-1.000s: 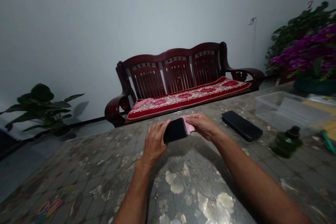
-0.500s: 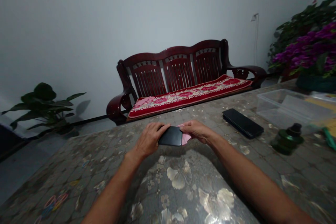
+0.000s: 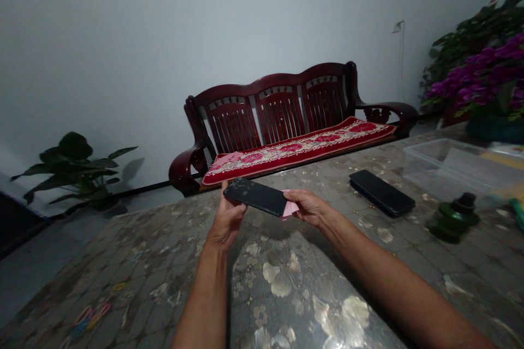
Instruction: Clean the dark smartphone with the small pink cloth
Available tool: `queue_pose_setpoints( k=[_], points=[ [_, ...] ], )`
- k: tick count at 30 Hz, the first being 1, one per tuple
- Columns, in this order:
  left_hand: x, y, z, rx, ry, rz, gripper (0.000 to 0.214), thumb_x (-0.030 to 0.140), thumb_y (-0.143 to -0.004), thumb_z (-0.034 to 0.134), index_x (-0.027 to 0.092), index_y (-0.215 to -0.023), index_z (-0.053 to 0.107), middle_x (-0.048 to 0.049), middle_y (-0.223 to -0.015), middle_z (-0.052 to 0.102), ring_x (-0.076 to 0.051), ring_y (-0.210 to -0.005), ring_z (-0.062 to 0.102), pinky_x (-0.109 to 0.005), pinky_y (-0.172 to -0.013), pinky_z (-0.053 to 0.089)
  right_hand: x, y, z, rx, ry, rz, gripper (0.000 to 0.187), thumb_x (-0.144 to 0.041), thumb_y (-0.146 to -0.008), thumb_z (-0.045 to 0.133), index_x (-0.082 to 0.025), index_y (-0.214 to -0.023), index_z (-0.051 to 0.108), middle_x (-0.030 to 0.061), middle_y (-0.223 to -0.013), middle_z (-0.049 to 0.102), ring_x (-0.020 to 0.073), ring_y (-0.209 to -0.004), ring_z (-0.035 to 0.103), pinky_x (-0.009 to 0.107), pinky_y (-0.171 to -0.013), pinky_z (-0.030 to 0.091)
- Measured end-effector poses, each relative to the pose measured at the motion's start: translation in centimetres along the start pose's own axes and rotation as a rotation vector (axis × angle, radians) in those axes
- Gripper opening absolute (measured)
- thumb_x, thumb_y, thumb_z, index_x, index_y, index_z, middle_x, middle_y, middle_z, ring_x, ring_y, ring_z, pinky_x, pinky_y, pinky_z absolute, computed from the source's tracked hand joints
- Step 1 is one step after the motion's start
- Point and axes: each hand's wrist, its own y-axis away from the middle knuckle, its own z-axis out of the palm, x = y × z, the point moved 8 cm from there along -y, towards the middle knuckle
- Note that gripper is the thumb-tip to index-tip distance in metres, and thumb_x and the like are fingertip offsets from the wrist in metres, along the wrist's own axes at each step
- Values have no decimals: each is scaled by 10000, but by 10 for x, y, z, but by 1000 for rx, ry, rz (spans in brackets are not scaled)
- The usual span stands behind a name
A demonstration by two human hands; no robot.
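Note:
A black smartphone (image 3: 260, 197) is held up over the table, tilted, with whitish smudges or reflections at its left end. My left hand (image 3: 227, 217) grips that left end, thumb at the near edge and fingers behind. At the other end, my right hand (image 3: 310, 206) is closed on a pink cloth (image 3: 290, 209) pressed around the phone's right edge. Most of the right fingers are hidden behind the cloth. A black wallet or phone case (image 3: 382, 192) lies on the table to the right of my right hand.
A dark green bottle (image 3: 452, 219) with a black cap stands at the right, near a clear plastic box (image 3: 434, 166). Colourful looped bands (image 3: 92, 319) lie on the patterned tablecloth (image 3: 164, 262) at lower left. Beyond the table is a wooden bench (image 3: 282, 109).
The phone has been raised and tipped up, now showing more of its length. My left hand has moved from over its top to gripping its left end. The right hand stays on the cloth.

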Motion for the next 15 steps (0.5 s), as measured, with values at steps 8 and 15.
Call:
queue_pose_setpoints(
  k=[8, 15],
  points=[
    [-42, 10, 54, 202, 666, -185, 407, 463, -863, 613, 190, -1164, 636, -124, -1115, 707, -288, -1157, 649, -501, -1051, 449, 17, 7, 14, 54, -5, 12, 317, -336, -643, 846, -128, -862, 750, 53, -739, 741, 144, -575, 639, 232, -520, 518],
    [-60, 11, 43, 531, 902, -461, 429, 394, -971, 338, 86, -1179, 554, -108, -887, 642, -217, -780, 686, -422, -750, 612, -41, 30, 11, 322, 397, -513, 252, -379, -779, 710, -190, -924, 793, 31, -833, 754, 180, -729, 651, 283, -696, 508]
  ],
)
